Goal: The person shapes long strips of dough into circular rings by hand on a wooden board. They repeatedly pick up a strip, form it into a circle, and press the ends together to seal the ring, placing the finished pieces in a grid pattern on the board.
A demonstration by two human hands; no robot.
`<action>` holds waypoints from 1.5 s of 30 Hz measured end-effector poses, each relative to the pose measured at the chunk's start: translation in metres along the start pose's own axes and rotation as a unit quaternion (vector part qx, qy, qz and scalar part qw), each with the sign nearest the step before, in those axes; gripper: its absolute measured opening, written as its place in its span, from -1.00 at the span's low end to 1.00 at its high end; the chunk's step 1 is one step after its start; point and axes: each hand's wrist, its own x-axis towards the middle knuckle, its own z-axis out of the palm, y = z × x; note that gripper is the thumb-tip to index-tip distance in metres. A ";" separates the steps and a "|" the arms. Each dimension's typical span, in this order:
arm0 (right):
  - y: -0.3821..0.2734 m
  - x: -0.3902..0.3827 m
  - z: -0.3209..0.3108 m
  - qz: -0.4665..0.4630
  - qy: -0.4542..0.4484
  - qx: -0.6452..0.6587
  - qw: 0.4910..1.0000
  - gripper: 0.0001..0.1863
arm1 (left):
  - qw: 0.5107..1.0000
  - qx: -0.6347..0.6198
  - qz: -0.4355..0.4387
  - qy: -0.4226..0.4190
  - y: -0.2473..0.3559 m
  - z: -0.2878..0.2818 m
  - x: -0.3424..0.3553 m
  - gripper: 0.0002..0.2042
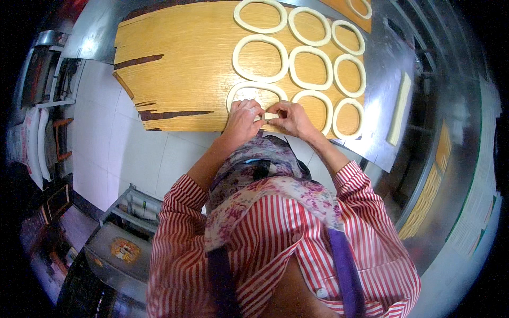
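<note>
- Left hand (245, 121) and right hand (290, 119) each pinch the dough ring (256, 84) between their fingers, on its near side, by the wooden board (175, 69)'s near edge
- Uneven pulling could thin or tear it
- Squeezing hard could flatten it
- A rightward slip could dent the neighbouring ring (313, 92)

Rings (261, 79): plain pale cream. Board (185, 58): golden yellow with fine lighter streaks; dark brown patches at the left end and near edge. Bench (384, 106): silver-grey. Strip (399, 108) at right: pale cream. Shirt (265, 228): red and white stripes. Apron (318, 204): white with purple-pink floral print. Straps (343, 265): solid purple, left one darker. Floor tiles (138, 164): off-white.
</note>
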 end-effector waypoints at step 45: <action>-0.001 -0.004 0.036 -0.082 0.091 -0.221 0.968 -0.82 | 0.992 0.066 0.073 0.081 -0.009 0.012 -0.009 -0.90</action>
